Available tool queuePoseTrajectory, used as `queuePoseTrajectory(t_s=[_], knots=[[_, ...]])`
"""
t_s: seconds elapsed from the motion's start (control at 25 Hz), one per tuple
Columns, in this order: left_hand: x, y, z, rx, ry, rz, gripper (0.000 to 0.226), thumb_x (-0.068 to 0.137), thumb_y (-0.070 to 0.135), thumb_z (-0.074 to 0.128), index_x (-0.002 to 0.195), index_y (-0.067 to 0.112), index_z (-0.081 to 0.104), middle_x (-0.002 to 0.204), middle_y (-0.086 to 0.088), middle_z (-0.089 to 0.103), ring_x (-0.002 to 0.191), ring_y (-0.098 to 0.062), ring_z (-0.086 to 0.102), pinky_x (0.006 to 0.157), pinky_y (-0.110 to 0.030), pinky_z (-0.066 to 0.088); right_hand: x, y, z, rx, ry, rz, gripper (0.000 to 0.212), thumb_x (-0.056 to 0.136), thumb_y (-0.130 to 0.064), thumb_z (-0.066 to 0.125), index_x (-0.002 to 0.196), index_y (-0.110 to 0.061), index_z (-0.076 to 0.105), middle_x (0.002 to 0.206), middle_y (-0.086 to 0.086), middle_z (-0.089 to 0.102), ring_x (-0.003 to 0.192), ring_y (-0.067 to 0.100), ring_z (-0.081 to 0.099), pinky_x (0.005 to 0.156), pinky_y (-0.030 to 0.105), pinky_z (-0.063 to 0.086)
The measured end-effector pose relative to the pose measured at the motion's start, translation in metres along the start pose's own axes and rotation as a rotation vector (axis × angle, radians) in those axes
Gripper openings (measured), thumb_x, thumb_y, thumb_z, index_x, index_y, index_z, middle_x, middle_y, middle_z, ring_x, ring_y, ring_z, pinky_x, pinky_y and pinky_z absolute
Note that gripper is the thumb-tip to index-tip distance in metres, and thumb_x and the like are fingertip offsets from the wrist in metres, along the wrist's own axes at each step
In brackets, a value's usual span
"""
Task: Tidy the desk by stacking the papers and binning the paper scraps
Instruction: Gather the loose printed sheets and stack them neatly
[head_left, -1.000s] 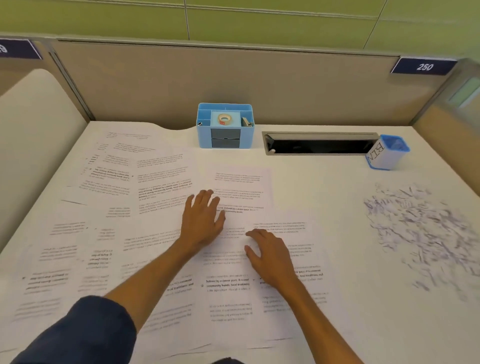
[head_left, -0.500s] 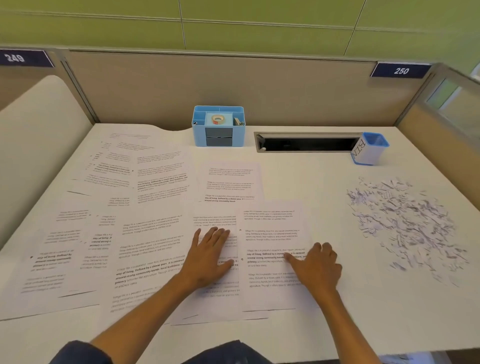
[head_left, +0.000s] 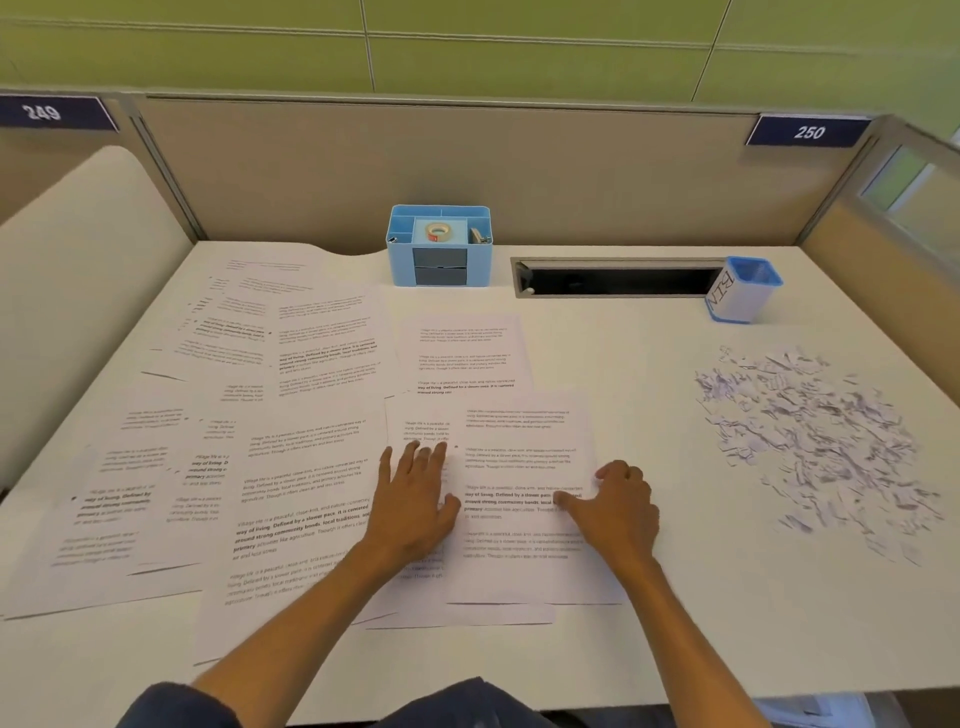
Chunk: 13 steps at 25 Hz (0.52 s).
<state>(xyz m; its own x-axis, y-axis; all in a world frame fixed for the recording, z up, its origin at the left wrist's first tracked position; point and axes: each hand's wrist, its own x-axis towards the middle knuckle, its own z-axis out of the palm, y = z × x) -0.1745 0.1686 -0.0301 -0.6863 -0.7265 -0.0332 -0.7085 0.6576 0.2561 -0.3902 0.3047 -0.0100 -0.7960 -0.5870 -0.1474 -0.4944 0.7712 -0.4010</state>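
Note:
Several printed sheets (head_left: 291, 395) lie spread and overlapping over the left and middle of the white desk (head_left: 675, 623). My left hand (head_left: 415, 499) rests flat on a sheet near the front middle. My right hand (head_left: 618, 504) lies at the right edge of the top sheet (head_left: 524, 467), thumb on the paper and fingers bent over its edge. A heap of paper scraps (head_left: 810, 441) covers the desk's right side. A small blue cup labelled BIN (head_left: 743, 291) stands behind the scraps at the back right.
A blue desk organiser (head_left: 439, 247) with a tape roll stands at the back middle. A dark cable slot (head_left: 618, 278) is cut into the desk beside it. Beige partition walls close the back and both sides.
Both hands have slid toward me with the middle sheets. My right hand has moved right to the top sheet's edge. The view has tilted up and back.

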Motion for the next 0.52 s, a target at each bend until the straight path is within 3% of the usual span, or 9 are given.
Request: queuePoseTrajectory(t_s=[0.12, 0.24, 0.36, 0.52], knots=[[0.002, -0.003, -0.003, -0.105, -0.062, 0.022, 0.091, 0.077, 0.059, 0.004, 0.156, 0.014, 0.01, 0.162, -0.003, 0.021, 0.151, -0.018, 0.008, 0.118, -0.041, -0.014, -0.006, -0.013, 0.008, 0.078, -0.005, -0.022, 0.075, 0.067, -0.054, 0.076, 0.124, -0.017, 0.044, 0.125, 0.002, 0.053, 0.114, 0.024, 0.052, 0.091, 0.041, 0.046], [0.007, -0.01, -0.007, -0.122, -0.028, 0.013, 0.092, 0.077, 0.061, 0.011, 0.155, 0.012, 0.016, 0.161, -0.005, 0.024, 0.151, -0.02, 0.01, 0.118, -0.041, -0.014, -0.011, -0.025, 0.01, 0.004, -0.016, 0.021, 0.09, 0.069, -0.06, 0.072, 0.137, -0.012, 0.036, 0.133, 0.005, 0.048, 0.122, 0.026, 0.047, 0.094, 0.04, 0.042], [0.007, -0.018, -0.007, 0.043, 0.001, 0.02, 0.09, 0.082, 0.062, 0.018, 0.152, 0.006, 0.027, 0.154, -0.013, 0.037, 0.148, -0.031, 0.02, 0.118, -0.05, -0.01, -0.01, -0.028, 0.009, -0.152, 0.022, 0.109, 0.083, 0.076, -0.071, 0.057, 0.129, -0.008, 0.043, 0.13, 0.009, 0.047, 0.12, 0.027, 0.045, 0.09, 0.041, 0.041], [0.007, -0.014, -0.01, 0.071, -0.054, 0.06, 0.097, 0.079, 0.068, 0.004, 0.154, 0.009, 0.016, 0.161, -0.005, 0.023, 0.151, -0.024, 0.008, 0.112, -0.049, -0.023, -0.011, -0.032, 0.013, -0.191, -0.019, 0.126, 0.075, 0.084, -0.064, 0.051, 0.131, -0.006, 0.044, 0.138, 0.011, 0.039, 0.125, 0.028, 0.038, 0.097, 0.042, 0.038]])
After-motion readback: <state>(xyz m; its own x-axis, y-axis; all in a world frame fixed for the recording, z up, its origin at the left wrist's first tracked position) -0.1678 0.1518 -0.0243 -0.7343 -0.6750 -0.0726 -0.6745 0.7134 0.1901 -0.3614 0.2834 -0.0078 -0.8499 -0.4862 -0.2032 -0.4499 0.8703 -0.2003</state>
